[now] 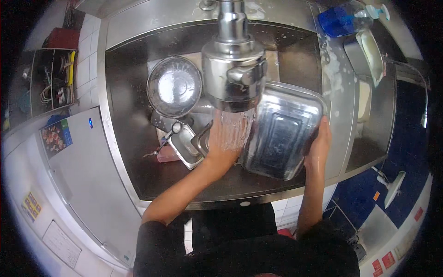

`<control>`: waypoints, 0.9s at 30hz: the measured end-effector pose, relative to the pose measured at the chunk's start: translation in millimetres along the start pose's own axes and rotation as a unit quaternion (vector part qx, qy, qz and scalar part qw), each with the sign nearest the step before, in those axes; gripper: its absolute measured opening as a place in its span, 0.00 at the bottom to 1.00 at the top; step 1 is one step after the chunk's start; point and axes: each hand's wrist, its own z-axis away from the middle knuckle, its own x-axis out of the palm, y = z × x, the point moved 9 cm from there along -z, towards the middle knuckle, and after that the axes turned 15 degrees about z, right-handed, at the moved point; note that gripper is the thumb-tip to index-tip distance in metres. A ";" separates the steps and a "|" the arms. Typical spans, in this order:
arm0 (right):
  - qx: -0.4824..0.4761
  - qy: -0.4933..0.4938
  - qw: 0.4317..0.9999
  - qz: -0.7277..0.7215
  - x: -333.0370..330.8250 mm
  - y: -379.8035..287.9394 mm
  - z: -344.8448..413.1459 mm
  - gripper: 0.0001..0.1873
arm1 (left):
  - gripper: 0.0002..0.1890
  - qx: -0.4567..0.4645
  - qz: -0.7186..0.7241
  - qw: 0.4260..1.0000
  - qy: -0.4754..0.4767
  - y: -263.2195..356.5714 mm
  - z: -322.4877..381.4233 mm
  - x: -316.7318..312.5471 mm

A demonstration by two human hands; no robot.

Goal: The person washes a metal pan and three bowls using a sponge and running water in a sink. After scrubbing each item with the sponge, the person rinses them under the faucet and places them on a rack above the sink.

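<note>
A rectangular stainless steel pan (pixel 285 133) is tilted in the sink, its ribbed base facing up. My right hand (pixel 320 142) grips its right edge. Under the spray of the faucet head (pixel 235 76), my left hand (pixel 228 138) is near the pan's left side; the faucet and water hide most of its fingers, so its hold is unclear. Left of the faucet lie a round metal lid or bowl (pixel 174 86), a small rectangular steel container (pixel 187 145), a metal spoon or ladle (pixel 175 128) and a pink container (pixel 168 154).
The steel sink's rim (pixel 117 138) surrounds the dishes. On the soapy right counter stand a pump bottle of blue liquid (pixel 341 19) and a metal container (pixel 356 57). A second basin (pixel 372 138) is farther right. A white cabinet or appliance (pixel 86 166) stands left.
</note>
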 end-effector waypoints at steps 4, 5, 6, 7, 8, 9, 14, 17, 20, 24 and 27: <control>-0.040 -0.022 0.997 0.061 -9.4 -3.3 -4.3 0.28 | 0.22 0.021 -0.006 1.000 -0.020 15.3 6.6 -23.0; -0.051 -0.014 0.996 0.073 -9.6 -6.6 -2.2 0.28 | 0.22 0.022 -0.004 1.000 -0.017 9.5 6.9 -30.2; -0.053 -0.004 0.995 0.079 -11.7 -6.5 -2.3 0.28 | 0.24 -0.004 0.026 0.998 -0.059 0.1 1.5 -33.4; -0.039 0.004 0.995 0.097 -7.7 -5.9 -1.6 0.26 | 0.26 -0.031 0.050 0.993 -0.101 -10.9 1.3 -35.3; -0.024 0.012 0.993 0.115 -3.3 -5.5 0.6 0.25 | 0.26 -0.025 0.055 0.993 -0.099 -23.6 9.3 -29.4; -0.036 -0.015 0.988 0.148 13.0 -12.5 6.7 0.25 | 0.25 -0.049 0.111 0.992 -0.038 -48.6 23.7 -27.2; 0.027 -0.099 0.994 0.034 81.5 14.3 4.7 0.23 | 0.26 -0.399 0.804 0.439 0.037 -89.9 41.2 -18.1; 0.023 -0.167 0.982 0.082 133.4 21.3 15.3 0.25 | 0.23 -0.375 0.784 0.442 0.223 -111.2 62.1 -22.2; -0.082 -0.230 0.957 0.158 168.7 6.8 34.0 0.26 | 0.18 -0.404 0.780 0.404 0.254 -138.0 78.1 -19.8; -0.169 -0.252 0.897 0.320 184.9 -2.1 55.5 0.27 | 0.19 -0.432 0.798 0.325 0.268 -157.7 99.8 -1.8; -0.180 -0.235 0.881 0.370 185.8 9.9 49.5 0.26 | 0.18 -0.424 0.819 0.281 0.267 -159.8 100.9 9.7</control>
